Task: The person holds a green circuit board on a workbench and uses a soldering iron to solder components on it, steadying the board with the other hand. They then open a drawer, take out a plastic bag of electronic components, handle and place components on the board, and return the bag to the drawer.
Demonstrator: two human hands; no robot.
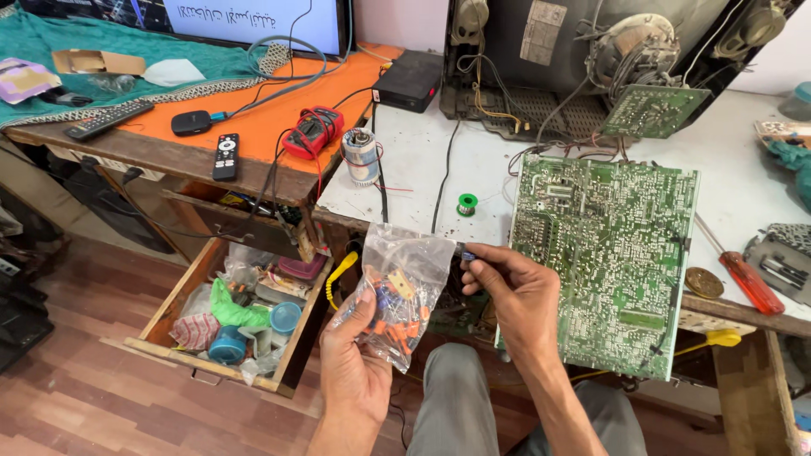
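While the left hand (355, 355) pinches a clear bag of small parts (399, 291) near the bench edge, the right hand (515, 291) pinches one small blue component (467, 252) just outside its mouth; the green circuit board (604, 253) at right lies untouched.

Left hand (355, 355) holds plastic bag (404, 287); right hand (515, 295) pinches small component (467, 253).

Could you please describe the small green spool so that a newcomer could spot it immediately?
Start at the big green circuit board overhanging the white table. Just left of it, the green spool sits alone; it is far smaller than the wire-wound cylinder behind it.
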